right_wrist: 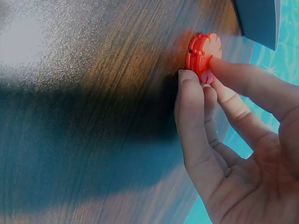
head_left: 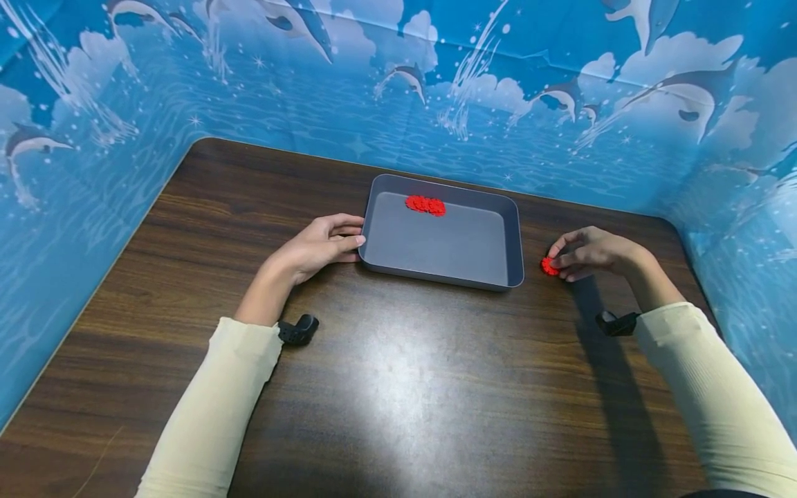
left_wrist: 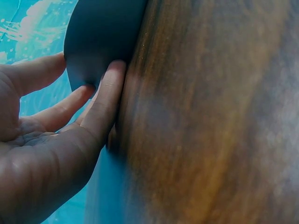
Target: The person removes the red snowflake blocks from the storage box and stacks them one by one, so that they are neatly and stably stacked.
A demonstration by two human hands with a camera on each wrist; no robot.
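Pinching a small red notched disc [right_wrist: 202, 55] between thumb and fingertips, my right hand [head_left: 591, 252] sits on the table [head_left: 398, 387] just to the right of the grey tray [head_left: 512, 238]; the disc rests on the wood beside the tray's right wall, not inside it. My left hand [head_left: 317, 245] lies flat and relaxed, its straight fingers [left_wrist: 105, 100] pressed against the tray's left rim, clutching nothing.

Largest around me is the blue backdrop [head_left: 398, 90] printed with dolphins and clouds, which wraps the far side and both flanks of the work area. Below it spreads the dark wood-grain table, with a bright glare patch in its middle. The tray stands toward the far edge of the table, between my two hands, rectangular with rounded corners and low walls. My forearms reach in from the near edge in pale cream sleeves [head_left: 214, 408], each with a small black camera mount [head_left: 299, 329] at the wrist. Smallest are the red pieces: a little cluster of red discs [head_left: 426, 205] lies inside the tray against its far wall, well apart from the one in my right fingers.
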